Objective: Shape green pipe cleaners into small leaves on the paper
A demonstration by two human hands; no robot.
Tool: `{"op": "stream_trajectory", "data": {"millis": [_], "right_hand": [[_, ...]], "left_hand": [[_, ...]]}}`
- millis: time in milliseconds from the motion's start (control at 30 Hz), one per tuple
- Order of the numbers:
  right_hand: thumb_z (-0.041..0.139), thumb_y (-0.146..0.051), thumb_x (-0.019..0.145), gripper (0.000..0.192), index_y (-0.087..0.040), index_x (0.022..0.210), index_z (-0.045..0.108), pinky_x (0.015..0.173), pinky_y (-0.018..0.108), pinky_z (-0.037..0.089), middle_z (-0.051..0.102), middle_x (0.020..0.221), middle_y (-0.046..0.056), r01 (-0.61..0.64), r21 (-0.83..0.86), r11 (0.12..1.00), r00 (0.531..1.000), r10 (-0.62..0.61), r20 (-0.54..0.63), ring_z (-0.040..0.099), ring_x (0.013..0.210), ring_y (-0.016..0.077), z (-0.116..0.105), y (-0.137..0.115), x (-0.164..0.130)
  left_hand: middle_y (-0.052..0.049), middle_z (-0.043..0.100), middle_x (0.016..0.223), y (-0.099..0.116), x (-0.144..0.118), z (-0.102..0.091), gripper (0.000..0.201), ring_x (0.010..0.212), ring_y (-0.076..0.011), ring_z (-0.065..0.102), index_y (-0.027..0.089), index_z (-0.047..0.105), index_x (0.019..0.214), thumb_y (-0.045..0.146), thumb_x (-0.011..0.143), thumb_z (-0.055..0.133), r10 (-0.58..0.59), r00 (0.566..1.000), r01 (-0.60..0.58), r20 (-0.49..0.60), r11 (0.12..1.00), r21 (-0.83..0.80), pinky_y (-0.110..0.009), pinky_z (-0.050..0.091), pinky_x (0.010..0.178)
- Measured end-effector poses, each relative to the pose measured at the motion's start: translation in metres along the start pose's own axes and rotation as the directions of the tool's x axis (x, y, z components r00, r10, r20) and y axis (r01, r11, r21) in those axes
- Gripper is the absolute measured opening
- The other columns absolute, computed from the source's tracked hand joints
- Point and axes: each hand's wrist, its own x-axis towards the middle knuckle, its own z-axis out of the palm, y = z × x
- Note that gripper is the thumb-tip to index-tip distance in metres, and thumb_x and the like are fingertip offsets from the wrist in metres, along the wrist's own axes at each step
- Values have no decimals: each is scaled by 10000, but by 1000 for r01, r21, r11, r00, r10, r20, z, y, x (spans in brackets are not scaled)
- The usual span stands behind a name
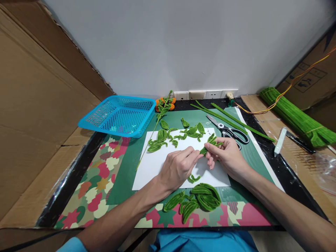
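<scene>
Over the right part of a white paper sheet (147,175), both my hands hold one green pipe-cleaner leaf piece (211,140). My left hand (181,164) pinches its lower end. With thumb and fingers, my right hand (225,154) grips it higher up, and its tip sticks out above. Several fuzzy green leaves (159,140) lie on the paper to the left, and more leaves (193,131) lie behind my hands. Nearer to me is a pile of larger leaves (206,196), with a small curled piece (193,179) just beyond it.
Black-handled scissors (228,131) lie behind my right hand, beside long green pipe cleaners (244,122). A blue basket (118,119) stands at back left, near a green stem (157,120) and orange flowers (169,104). A pipe-cleaner bundle (296,119), a pen (300,142) and a cable (278,99) are right.
</scene>
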Motion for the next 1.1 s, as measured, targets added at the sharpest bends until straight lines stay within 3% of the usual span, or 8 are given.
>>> {"op": "stream_trajectory", "data": {"millis": [133,233,367,700,867,1100], "right_hand": [[939,-449,759,395,-156,715,678,415,231,590,743,618,41,4,-17,1000,1000,-4,0,689,452,160,1,-1,0],[917,-471,782,386,-153,742,701,467,247,612,758,669,51,25,-67,997,1000,-25,5,694,477,154,1,-2,0],[907,-502,784,395,-151,752,727,496,248,609,749,684,47,57,-140,989,998,-52,37,692,504,150,3,-5,-1],[876,-518,817,431,-191,634,663,344,244,441,640,491,-2,127,-295,947,992,-123,34,533,351,132,3,-2,-5],[860,-532,827,426,-198,650,663,333,263,428,636,500,-2,119,-281,952,992,-124,1,541,342,149,6,-3,-8],[766,-592,895,574,-206,523,562,401,260,332,495,437,-31,100,-242,965,993,-81,88,437,381,108,5,0,-5]], "left_hand": [[-18,609,779,1,-1,0,304,661,-137,565,157,723,913,219,1095,488,-83,996,86,22,973,-214,-269,420,622],[-9,621,753,1,2,-1,245,673,-126,563,164,752,891,217,1060,582,-219,974,221,55,872,-437,-250,415,638],[8,602,696,1,8,-4,259,635,-118,507,156,749,796,225,1024,649,-338,935,340,111,756,-559,-250,370,605],[-9,608,735,0,2,0,296,689,-137,547,168,755,841,280,1062,592,-243,961,277,132,838,-471,-261,406,652],[-23,642,775,0,-2,2,262,710,-140,578,164,752,926,297,1072,580,-204,979,198,25,904,-380,-265,429,661],[-31,626,765,0,-2,2,273,689,-142,564,158,715,904,271,1086,545,-118,990,91,-72,948,-305,-264,430,630]]}}
